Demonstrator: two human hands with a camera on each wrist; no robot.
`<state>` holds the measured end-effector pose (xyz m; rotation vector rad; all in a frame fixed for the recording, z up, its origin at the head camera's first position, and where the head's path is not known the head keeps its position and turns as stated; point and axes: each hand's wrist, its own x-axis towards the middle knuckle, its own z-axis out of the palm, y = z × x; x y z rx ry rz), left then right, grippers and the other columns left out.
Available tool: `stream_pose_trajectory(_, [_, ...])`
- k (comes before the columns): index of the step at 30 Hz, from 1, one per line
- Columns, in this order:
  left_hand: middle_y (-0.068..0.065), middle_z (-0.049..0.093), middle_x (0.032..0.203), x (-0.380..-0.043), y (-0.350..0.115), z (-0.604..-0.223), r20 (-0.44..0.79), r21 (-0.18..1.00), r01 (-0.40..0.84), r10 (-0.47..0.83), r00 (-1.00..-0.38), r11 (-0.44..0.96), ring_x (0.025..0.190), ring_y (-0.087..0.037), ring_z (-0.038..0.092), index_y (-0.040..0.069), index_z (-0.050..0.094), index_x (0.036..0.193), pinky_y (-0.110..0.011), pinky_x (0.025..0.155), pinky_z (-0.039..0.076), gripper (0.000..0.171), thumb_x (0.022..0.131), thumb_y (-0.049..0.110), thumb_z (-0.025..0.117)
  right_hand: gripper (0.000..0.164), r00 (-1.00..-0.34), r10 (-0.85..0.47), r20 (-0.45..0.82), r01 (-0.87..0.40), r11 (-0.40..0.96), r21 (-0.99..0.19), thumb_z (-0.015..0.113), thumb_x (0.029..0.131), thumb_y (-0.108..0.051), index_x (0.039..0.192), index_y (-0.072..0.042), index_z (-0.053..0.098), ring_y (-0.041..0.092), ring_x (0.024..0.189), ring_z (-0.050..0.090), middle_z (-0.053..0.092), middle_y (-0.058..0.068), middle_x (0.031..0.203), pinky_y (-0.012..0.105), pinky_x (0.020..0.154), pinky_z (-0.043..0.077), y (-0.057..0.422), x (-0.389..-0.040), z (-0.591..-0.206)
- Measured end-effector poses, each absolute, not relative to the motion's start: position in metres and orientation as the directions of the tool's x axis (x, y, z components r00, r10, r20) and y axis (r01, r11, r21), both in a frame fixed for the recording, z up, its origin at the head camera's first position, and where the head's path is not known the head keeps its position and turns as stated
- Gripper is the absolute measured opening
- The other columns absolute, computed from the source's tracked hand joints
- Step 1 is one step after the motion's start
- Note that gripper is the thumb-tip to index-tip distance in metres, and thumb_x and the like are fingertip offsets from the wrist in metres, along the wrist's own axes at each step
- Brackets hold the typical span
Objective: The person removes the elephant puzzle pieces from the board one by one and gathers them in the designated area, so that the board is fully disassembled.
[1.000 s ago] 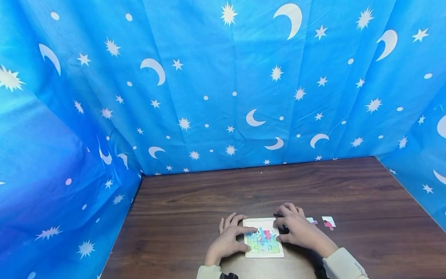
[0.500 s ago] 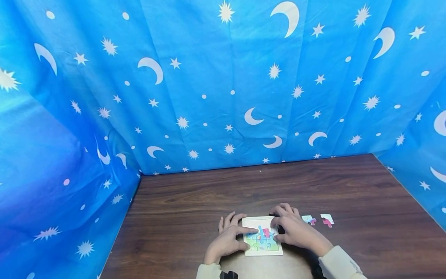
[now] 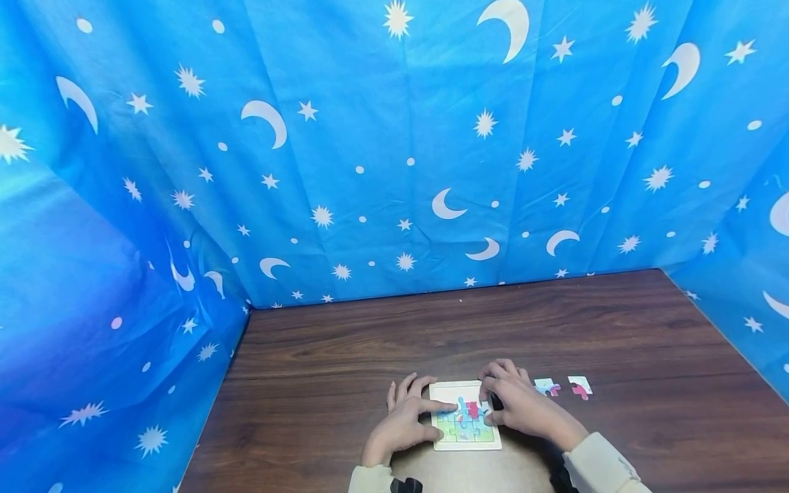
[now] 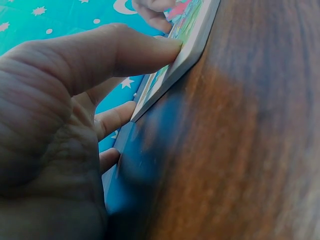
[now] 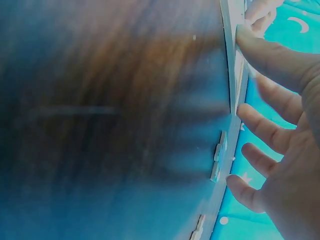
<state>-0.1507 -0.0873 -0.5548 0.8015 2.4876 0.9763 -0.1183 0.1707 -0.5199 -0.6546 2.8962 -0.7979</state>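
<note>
A small jigsaw puzzle in a pale square tray (image 3: 467, 448) lies on the table, its joined pieces (image 3: 473, 430) showing green, blue and red. White tray floor shows near the top. My left hand (image 3: 399, 426) rests at the left side, index finger stretched over the pieces; in the left wrist view its thumb (image 4: 145, 50) presses the tray's edge. My right hand (image 3: 524, 405) lies over the right side. The right wrist view shows its thumb (image 5: 270, 52) touching the tray border, the other fingers loosely bent. Whatever lies beneath the right fingertips is hidden.
Two loose puzzle pieces lie right of the right hand: a white-blue one (image 3: 545, 386) and a white-pink one (image 3: 580, 387). Dark wood-grain table (image 3: 345, 349) extends around. A blue curtain (image 3: 382, 123) with moons and stars borders the back and sides.
My right hand has shifted slightly left over the tray, uncovering more of the nearer loose piece. The left hand has kept its place. The head view has shifted a little.
</note>
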Motion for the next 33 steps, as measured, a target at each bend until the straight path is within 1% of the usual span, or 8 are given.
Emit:
stream_pose_trajectory(6, [0.001, 0.040, 0.154, -0.1506, -0.0868, -0.5548, -0.112, 0.698, 0.379, 0.615, -0.781, 0.608, 0.149, -0.040, 0.014, 0.036, 0.075, 0.122, -0.072, 0.111, -0.003, 0.048, 0.079, 0.015, 0.078, 0.028, -0.909, -0.411, 0.065, -0.385, 0.774, -0.503, 0.086, 0.077, -0.014, 0.081, -0.023, 0.060, 0.037, 0.118, 0.044, 0.057, 0.006, 0.117, 0.062, 0.089, 0.038, 0.1722, -0.1178, -0.5210])
stream_pose_trajectory(12, [-0.002, 0.041, 0.154, -0.1492, -0.0869, -0.5516, -0.098, 0.706, 0.386, 0.622, -0.777, 0.594, 0.148, -0.043, 0.015, 0.034, 0.076, 0.121, -0.074, 0.110, -0.003, 0.047, 0.078, 0.015, 0.079, 0.030, -0.908, -0.412, 0.070, -0.389, 0.774, -0.499, 0.086, 0.078, -0.016, 0.079, -0.024, 0.057, 0.038, 0.120, 0.044, 0.057, 0.007, 0.119, 0.064, 0.092, 0.038, 0.1727, -0.1183, -0.5223])
stream_pose_trajectory(15, [-0.002, 0.041, 0.154, -0.1489, -0.0867, -0.5514, -0.102, 0.704, 0.384, 0.620, -0.778, 0.598, 0.148, -0.042, 0.014, 0.034, 0.076, 0.121, -0.074, 0.110, -0.003, 0.047, 0.078, 0.015, 0.079, 0.027, -0.905, -0.420, 0.067, -0.398, 0.779, -0.485, 0.085, 0.080, -0.019, 0.080, -0.023, 0.058, 0.036, 0.118, 0.046, 0.058, 0.005, 0.117, 0.063, 0.092, 0.039, 0.1731, -0.1179, -0.5221])
stream_pose_trajectory(20, [-0.002, 0.041, 0.154, -0.1502, -0.0868, -0.5504, -0.100, 0.704, 0.387, 0.622, -0.777, 0.596, 0.149, -0.041, 0.014, 0.034, 0.076, 0.122, -0.073, 0.111, -0.003, 0.047, 0.079, 0.015, 0.078, 0.015, -0.868, -0.482, 0.123, -0.492, 0.796, -0.353, 0.083, 0.082, -0.025, 0.087, -0.019, 0.070, 0.039, 0.119, 0.047, 0.059, 0.006, 0.113, 0.063, 0.090, 0.041, 0.1745, -0.1187, -0.5202])
stream_pose_trajectory(23, [-0.003, 0.041, 0.154, -0.1505, -0.0868, -0.5496, -0.088, 0.705, 0.398, 0.629, -0.772, 0.587, 0.148, -0.042, 0.014, 0.032, 0.076, 0.122, -0.074, 0.110, -0.003, 0.046, 0.079, 0.015, 0.078, 0.013, -0.840, -0.519, 0.157, -0.542, 0.794, -0.275, 0.082, 0.084, -0.025, 0.090, -0.017, 0.075, 0.038, 0.119, 0.047, 0.060, 0.006, 0.113, 0.063, 0.090, 0.042, 0.1758, -0.1203, -0.5200])
stream_pose_trajectory(25, [-0.004, 0.040, 0.154, -0.1502, -0.0869, -0.5495, -0.091, 0.705, 0.399, 0.633, -0.768, 0.586, 0.148, -0.043, 0.013, 0.032, 0.075, 0.123, -0.074, 0.110, -0.004, 0.046, 0.080, 0.015, 0.078, 0.010, -0.830, -0.534, 0.162, -0.558, 0.791, -0.251, 0.081, 0.085, -0.024, 0.091, -0.018, 0.077, 0.036, 0.117, 0.048, 0.060, 0.006, 0.112, 0.062, 0.089, 0.043, 0.1765, -0.1208, -0.5204])
stream_pose_trajectory(30, [-0.004, 0.041, 0.154, -0.1489, -0.0867, -0.5494, -0.105, 0.706, 0.389, 0.631, -0.768, 0.591, 0.148, -0.044, 0.013, 0.032, 0.076, 0.122, -0.074, 0.109, -0.004, 0.046, 0.080, 0.015, 0.079, 0.010, -0.830, -0.540, 0.141, -0.556, 0.779, -0.288, 0.081, 0.085, -0.025, 0.092, -0.018, 0.077, 0.032, 0.111, 0.050, 0.061, 0.005, 0.110, 0.059, 0.085, 0.045, 0.1776, -0.1195, -0.5200])
stream_pose_trajectory(33, [-0.003, 0.042, 0.153, -0.1485, -0.0863, -0.5494, -0.107, 0.708, 0.382, 0.626, -0.773, 0.593, 0.148, -0.043, 0.014, 0.033, 0.076, 0.121, -0.074, 0.110, -0.004, 0.046, 0.079, 0.015, 0.080, 0.011, -0.837, -0.532, 0.125, -0.541, 0.774, -0.329, 0.082, 0.082, -0.025, 0.085, -0.019, 0.074, 0.031, 0.110, 0.050, 0.061, 0.005, 0.111, 0.058, 0.085, 0.045, 0.1765, -0.1188, -0.5194])
